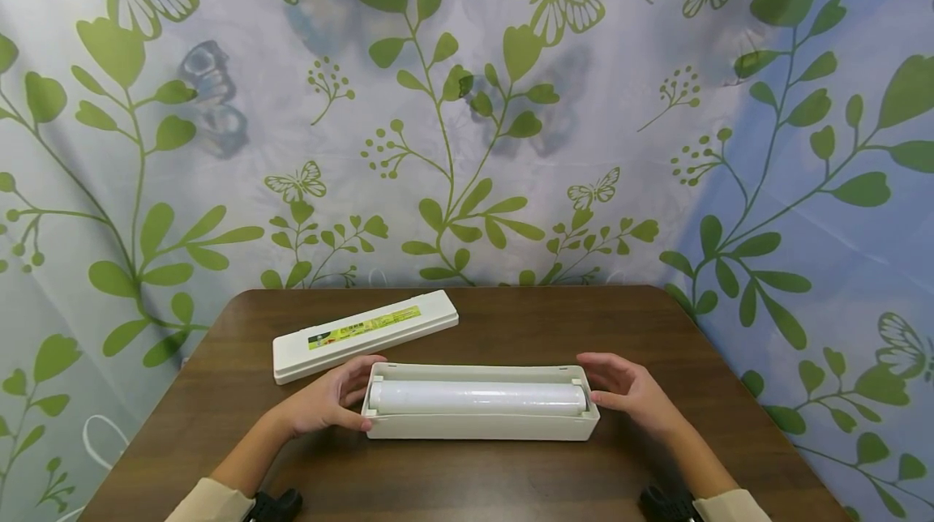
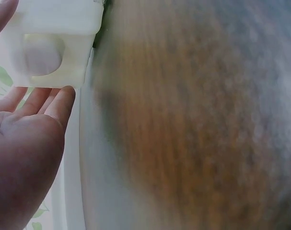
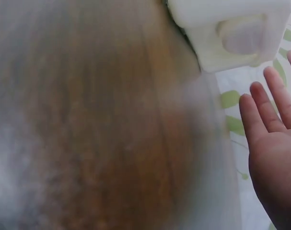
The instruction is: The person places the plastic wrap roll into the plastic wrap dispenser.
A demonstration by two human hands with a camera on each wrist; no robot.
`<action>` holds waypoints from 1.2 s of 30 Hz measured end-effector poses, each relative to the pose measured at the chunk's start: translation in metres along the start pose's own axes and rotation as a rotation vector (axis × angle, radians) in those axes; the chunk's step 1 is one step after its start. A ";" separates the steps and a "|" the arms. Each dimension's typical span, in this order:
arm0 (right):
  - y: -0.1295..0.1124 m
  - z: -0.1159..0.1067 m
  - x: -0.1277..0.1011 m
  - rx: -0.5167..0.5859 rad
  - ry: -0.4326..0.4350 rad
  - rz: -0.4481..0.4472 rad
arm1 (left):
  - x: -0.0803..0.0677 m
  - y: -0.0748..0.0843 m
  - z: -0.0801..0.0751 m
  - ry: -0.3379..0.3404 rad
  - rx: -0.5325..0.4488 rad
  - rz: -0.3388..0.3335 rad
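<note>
An open cream dispenser box (image 1: 481,427) lies lengthwise at the middle of the brown table (image 1: 511,319). A roll of clear film (image 1: 477,397) rests in it. My left hand (image 1: 341,397) is at the box's left end, fingers fairly straight, thumb against the front corner. My right hand (image 1: 611,384) is spread beside the right end. In the left wrist view my left hand (image 2: 25,143) has its straight fingertips against the box end (image 2: 54,28). Seen from the right wrist, my right hand (image 3: 274,143) is a little apart from the box end (image 3: 231,28).
The box's flat white lid (image 1: 365,331), with a green and yellow label, lies on the table behind and to the left of the box. A cloth backdrop (image 1: 467,100) printed with leaves and butterflies hangs behind the table. Bare tabletop lies in front of the box.
</note>
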State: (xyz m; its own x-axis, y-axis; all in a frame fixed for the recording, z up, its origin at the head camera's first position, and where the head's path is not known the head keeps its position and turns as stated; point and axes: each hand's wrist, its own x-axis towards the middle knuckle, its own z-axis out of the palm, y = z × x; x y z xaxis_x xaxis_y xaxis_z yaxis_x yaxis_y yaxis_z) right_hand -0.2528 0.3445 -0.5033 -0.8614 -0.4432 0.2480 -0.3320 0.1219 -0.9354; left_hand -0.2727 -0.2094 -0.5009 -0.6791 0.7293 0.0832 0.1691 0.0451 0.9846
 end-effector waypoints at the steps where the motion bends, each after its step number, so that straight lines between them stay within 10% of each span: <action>1: 0.001 0.000 -0.001 0.011 -0.021 0.000 | 0.000 0.000 0.000 0.000 -0.001 0.000; 36: 0.001 0.006 0.002 0.076 -0.193 0.107 | -0.028 0.007 -0.012 0.140 0.028 0.057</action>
State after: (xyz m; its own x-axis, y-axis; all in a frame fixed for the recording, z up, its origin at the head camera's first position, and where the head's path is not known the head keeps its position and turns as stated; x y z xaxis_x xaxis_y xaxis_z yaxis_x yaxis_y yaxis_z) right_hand -0.2526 0.3388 -0.5047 -0.7984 -0.5936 0.1009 -0.2069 0.1131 -0.9718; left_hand -0.2612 -0.2381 -0.4942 -0.7606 0.6287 0.1617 0.2288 0.0265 0.9731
